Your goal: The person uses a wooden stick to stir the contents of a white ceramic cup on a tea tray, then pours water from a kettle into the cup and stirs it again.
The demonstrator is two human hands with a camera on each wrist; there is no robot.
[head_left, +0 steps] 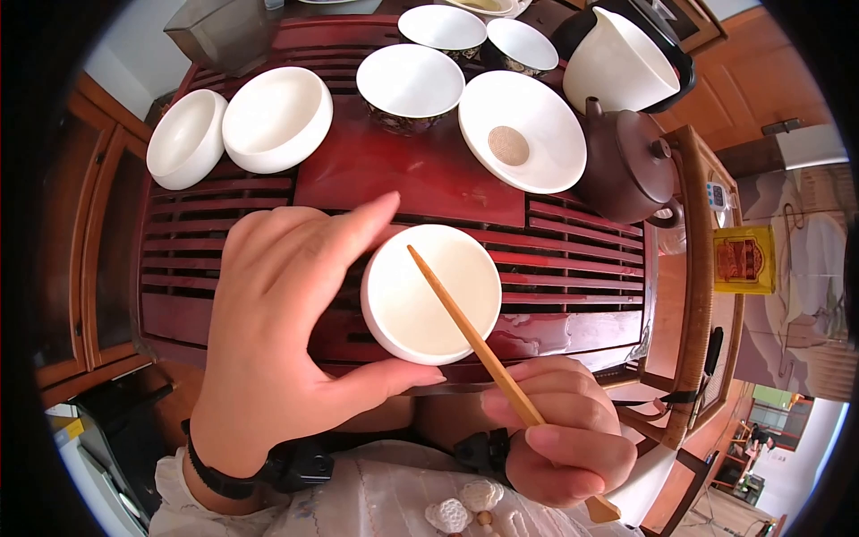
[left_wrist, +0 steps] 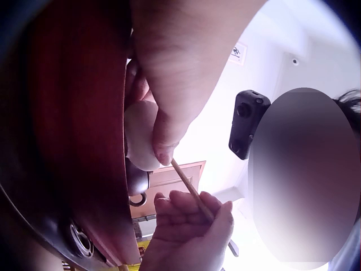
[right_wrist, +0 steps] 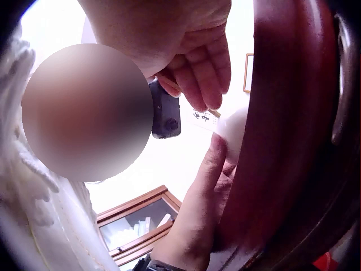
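My left hand (head_left: 295, 313) grips a small white cup (head_left: 432, 292) that stands on the dark red slatted tea tray (head_left: 573, 268), forefinger along its far side and thumb at its near rim. My right hand (head_left: 564, 434) holds a thin bamboo stick (head_left: 465, 327) slanting up and left, its tip over the cup's empty inside. In the left wrist view the thumb (left_wrist: 166, 135) presses the cup (left_wrist: 138, 135) and the stick (left_wrist: 189, 186) runs down into the right hand (left_wrist: 189, 237). The right wrist view shows the right hand's curled fingers (right_wrist: 200, 68) above the cup (right_wrist: 232, 132).
Several white cups and bowls stand along the tray's far side, among them two at the left (head_left: 186, 139) (head_left: 277, 118) and a lid-like saucer (head_left: 522, 130). A brown clay teapot (head_left: 626, 166) and a white pitcher (head_left: 620, 64) stand at the right. A yellow tin (head_left: 743, 259) sits beyond the tray.
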